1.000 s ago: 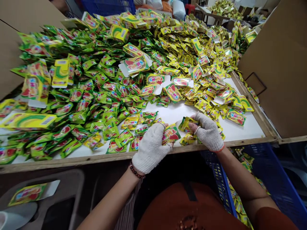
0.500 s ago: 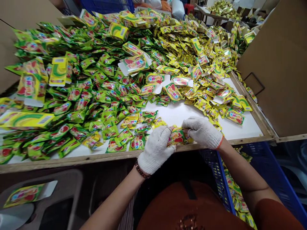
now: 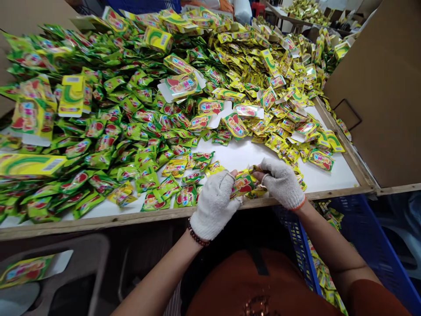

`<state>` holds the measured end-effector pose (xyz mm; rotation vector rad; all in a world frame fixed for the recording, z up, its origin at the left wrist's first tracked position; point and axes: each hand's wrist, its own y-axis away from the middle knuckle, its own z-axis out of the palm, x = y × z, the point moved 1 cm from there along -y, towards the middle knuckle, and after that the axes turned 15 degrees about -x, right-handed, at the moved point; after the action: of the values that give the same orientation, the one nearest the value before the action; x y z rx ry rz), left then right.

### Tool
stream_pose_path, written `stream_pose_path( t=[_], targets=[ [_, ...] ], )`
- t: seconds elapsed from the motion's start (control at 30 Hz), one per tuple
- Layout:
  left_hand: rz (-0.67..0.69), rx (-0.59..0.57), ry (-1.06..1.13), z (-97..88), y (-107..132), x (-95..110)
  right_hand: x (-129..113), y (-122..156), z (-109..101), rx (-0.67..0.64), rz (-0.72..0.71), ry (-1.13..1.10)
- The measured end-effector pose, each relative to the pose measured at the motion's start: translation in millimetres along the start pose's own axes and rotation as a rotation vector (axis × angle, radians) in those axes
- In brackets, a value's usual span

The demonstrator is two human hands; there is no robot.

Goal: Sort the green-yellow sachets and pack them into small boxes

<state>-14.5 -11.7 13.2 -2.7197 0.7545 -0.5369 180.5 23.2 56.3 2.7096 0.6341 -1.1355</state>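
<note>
At the front edge of the white-topped, wood-rimmed bench, a small rectangular green-and-yellow cardboard box is clamped in the white-gloved left hand. Its right end is met by the curled, white-gloved right hand; whether anything is pinched there cannot be told. That end is apparently being filled or closed; steady bracing is probably called for next. Both hands are held backs up, angled inward.

Brown cardboard standing right of the white worktable; red stool sitting behind it; second table standing beyond its far right.
</note>
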Motion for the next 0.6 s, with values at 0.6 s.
stream_pose_path(
  t=[0.6],
  targets=[
    [0.127,0.053,0.059,0.1,5.1,-3.4,-15.3,10.6,-2.4,-0.487,0.19,-0.44]
  ],
)
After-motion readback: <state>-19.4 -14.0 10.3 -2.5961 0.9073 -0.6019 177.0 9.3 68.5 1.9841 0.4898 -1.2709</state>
